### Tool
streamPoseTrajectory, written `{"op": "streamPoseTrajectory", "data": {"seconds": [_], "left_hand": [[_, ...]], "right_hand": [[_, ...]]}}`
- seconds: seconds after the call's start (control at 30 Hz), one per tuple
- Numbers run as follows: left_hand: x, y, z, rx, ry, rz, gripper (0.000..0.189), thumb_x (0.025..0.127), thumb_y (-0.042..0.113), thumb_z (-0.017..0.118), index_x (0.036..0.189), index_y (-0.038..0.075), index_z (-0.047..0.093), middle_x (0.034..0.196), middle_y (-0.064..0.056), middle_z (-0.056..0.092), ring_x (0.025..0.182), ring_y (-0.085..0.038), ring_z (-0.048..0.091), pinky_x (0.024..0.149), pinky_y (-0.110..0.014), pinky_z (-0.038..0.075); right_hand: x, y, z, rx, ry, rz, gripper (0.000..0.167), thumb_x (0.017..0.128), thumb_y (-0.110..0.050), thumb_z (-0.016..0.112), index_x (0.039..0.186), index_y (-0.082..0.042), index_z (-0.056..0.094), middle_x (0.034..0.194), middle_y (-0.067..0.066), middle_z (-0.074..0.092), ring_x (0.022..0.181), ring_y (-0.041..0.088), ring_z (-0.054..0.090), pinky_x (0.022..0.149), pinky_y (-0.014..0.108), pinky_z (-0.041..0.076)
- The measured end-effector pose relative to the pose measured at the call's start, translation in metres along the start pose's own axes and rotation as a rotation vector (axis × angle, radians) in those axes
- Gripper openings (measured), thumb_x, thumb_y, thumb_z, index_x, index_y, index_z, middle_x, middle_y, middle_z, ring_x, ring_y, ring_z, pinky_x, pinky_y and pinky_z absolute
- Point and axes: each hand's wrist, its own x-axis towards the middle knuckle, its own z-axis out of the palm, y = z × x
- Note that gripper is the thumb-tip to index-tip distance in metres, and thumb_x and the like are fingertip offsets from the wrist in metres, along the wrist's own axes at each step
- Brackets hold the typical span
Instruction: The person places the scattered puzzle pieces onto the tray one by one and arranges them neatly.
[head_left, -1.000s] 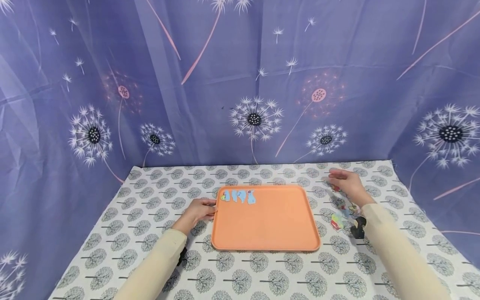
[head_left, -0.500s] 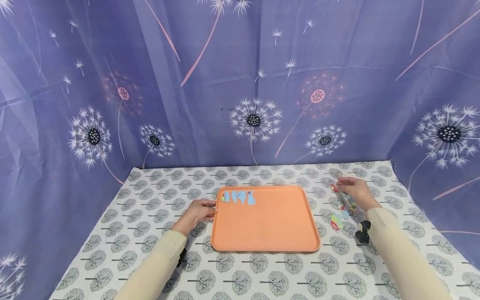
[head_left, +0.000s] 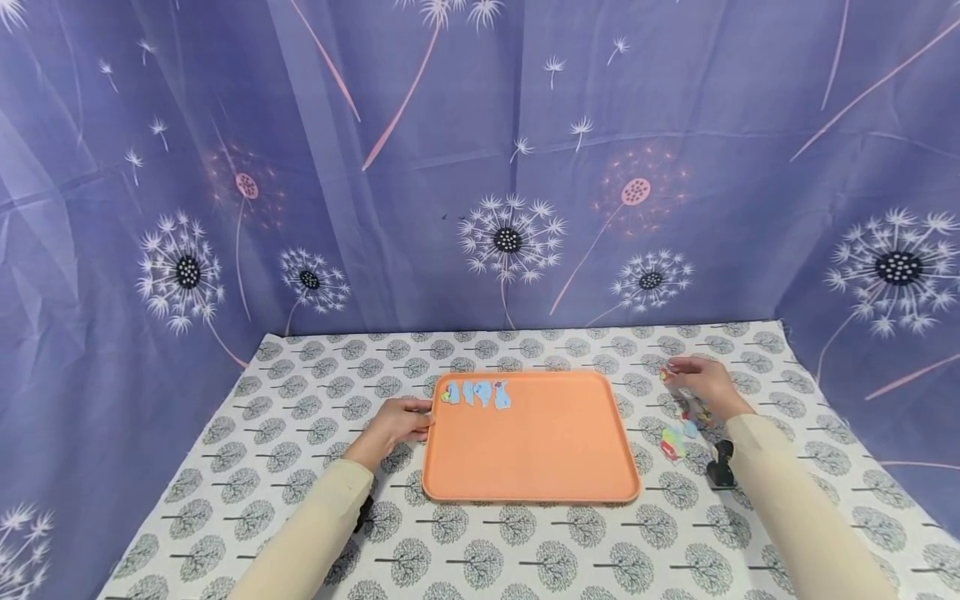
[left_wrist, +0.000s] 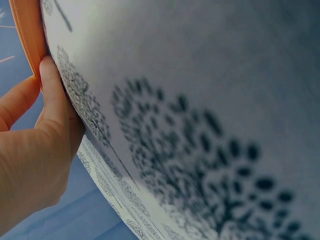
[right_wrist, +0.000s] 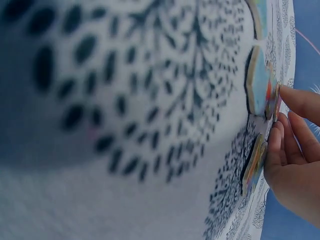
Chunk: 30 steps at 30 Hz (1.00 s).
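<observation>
- Orange tray [head_left: 529,450]: smooth plastic by the look of it, matt with a faint sheen along its rim
- Tablecloth [head_left: 315,392]: woven cloth, matt, printed with grey trees; lies flat to the table's edges
- Backdrop curtain [head_left: 450,150]: thin cloth, creased, soft low sheen
- Puzzle pieces [right_wrist: 260,82]: thick card or board, pale raw edges; printed faces slightly glossy
- Sleeves [head_left: 315,525]: cream knit cloth, matt

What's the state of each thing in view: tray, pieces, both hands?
Orange plastic tray: flat on the tree-print tablecloth, mostly bare.
Four light-blue puzzle pieces: in a row at the tray's far left corner.
Loose colourful puzzle pieces: lying on the tablecloth right of the tray.
Left hand: fingers touching the tray's left rim.
Right hand: fingertips on a loose piece.
</observation>
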Motion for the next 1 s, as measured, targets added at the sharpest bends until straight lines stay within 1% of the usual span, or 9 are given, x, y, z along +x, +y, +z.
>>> {"op": "streamPoseTrajectory", "data": {"seconds": [0.23, 0.37, 0.5, 0.63, 0.67, 0.73, 0.8, 0.93, 1.0], "left_hand": [[0.0008, 0.0008, 0.0003, 0.004, 0.002, -0.017, 0.037, 0.087, 0.0, 0.067, 0.124, -0.004, 0.06, 0.091, -0.015, 0.066, 0.069, -0.014, 0.064, 0.07, -0.026, 0.062], [0.0004, 0.0017, 0.0003, -0.006, 0.002, -0.025, 0.037, 0.087, 0.0, 0.067, 0.123, -0.004, 0.061, 0.09, -0.014, 0.066, 0.069, -0.014, 0.063, 0.069, -0.026, 0.062], [0.0007, 0.0003, -0.0003, -0.018, -0.007, -0.011, 0.037, 0.087, -0.002, 0.066, 0.124, -0.006, 0.06, 0.088, -0.014, 0.066, 0.067, -0.014, 0.063, 0.068, -0.026, 0.062], [0.0011, -0.0004, -0.0003, -0.017, -0.004, -0.006, 0.037, 0.087, -0.002, 0.066, 0.124, -0.005, 0.06, 0.089, -0.015, 0.067, 0.067, -0.014, 0.063, 0.068, -0.026, 0.062], [0.0008, -0.0002, -0.0004, -0.017, -0.003, -0.005, 0.037, 0.087, -0.002, 0.066, 0.124, -0.005, 0.06, 0.089, -0.015, 0.067, 0.068, -0.015, 0.064, 0.069, -0.026, 0.062], [-0.0004, 0.0004, -0.0006, -0.012, -0.003, 0.0, 0.037, 0.087, -0.001, 0.067, 0.123, -0.005, 0.061, 0.089, -0.016, 0.067, 0.069, -0.015, 0.064, 0.069, -0.026, 0.062], [-0.0025, 0.0014, -0.0015, -0.013, -0.014, 0.011, 0.037, 0.087, -0.001, 0.067, 0.122, -0.006, 0.061, 0.088, -0.016, 0.066, 0.069, -0.017, 0.065, 0.068, -0.026, 0.062], [-0.0042, 0.0023, -0.002, -0.01, -0.02, 0.012, 0.036, 0.087, -0.001, 0.067, 0.122, -0.006, 0.061, 0.087, -0.016, 0.066, 0.069, -0.017, 0.065, 0.068, -0.026, 0.062], [-0.0031, 0.0022, -0.0018, -0.01, -0.016, 0.009, 0.036, 0.087, -0.002, 0.067, 0.122, -0.006, 0.061, 0.088, -0.016, 0.066, 0.069, -0.016, 0.064, 0.068, -0.026, 0.062]], "right_hand": [[0.0025, 0.0011, 0.0024, -0.028, 0.008, -0.013, 0.058, 0.092, -0.011, 0.061, 0.141, 0.009, 0.038, 0.137, 0.033, 0.042, 0.122, 0.047, 0.045, 0.1, 0.058, 0.045], [0.0031, 0.002, 0.0042, -0.028, 0.014, 0.0, 0.057, 0.091, -0.013, 0.063, 0.14, 0.008, 0.041, 0.134, 0.032, 0.045, 0.119, 0.045, 0.048, 0.096, 0.054, 0.05], [0.002, 0.0018, 0.0044, -0.006, 0.007, 0.01, 0.054, 0.092, -0.013, 0.062, 0.139, 0.007, 0.044, 0.131, 0.031, 0.047, 0.114, 0.041, 0.052, 0.083, 0.042, 0.057], [0.0008, 0.0006, 0.0035, 0.003, 0.013, 0.01, 0.051, 0.092, -0.012, 0.06, 0.137, 0.006, 0.046, 0.124, 0.027, 0.05, 0.103, 0.033, 0.056, 0.069, 0.028, 0.055], [0.0004, 0.0001, 0.0032, -0.002, 0.014, 0.007, 0.05, 0.091, -0.011, 0.06, 0.137, 0.005, 0.047, 0.122, 0.025, 0.05, 0.101, 0.031, 0.056, 0.068, 0.026, 0.054], [0.0001, -0.0008, 0.0027, 0.01, 0.017, 0.005, 0.05, 0.09, -0.011, 0.06, 0.136, 0.005, 0.048, 0.121, 0.023, 0.051, 0.098, 0.027, 0.056, 0.065, 0.029, 0.056], [0.0002, -0.0014, 0.0015, 0.013, 0.013, -0.006, 0.049, 0.091, -0.01, 0.061, 0.135, 0.005, 0.048, 0.121, 0.024, 0.053, 0.096, 0.024, 0.058, 0.066, 0.031, 0.058], [0.0008, -0.0021, -0.0017, 0.001, 0.007, -0.036, 0.046, 0.092, -0.01, 0.061, 0.134, 0.006, 0.049, 0.12, 0.026, 0.058, 0.088, 0.013, 0.063, 0.072, 0.029, 0.059], [0.0004, -0.003, -0.0034, -0.004, 0.0, -0.038, 0.048, 0.093, -0.011, 0.061, 0.135, 0.006, 0.048, 0.122, 0.027, 0.058, 0.086, 0.012, 0.064, 0.073, 0.028, 0.059]]}}
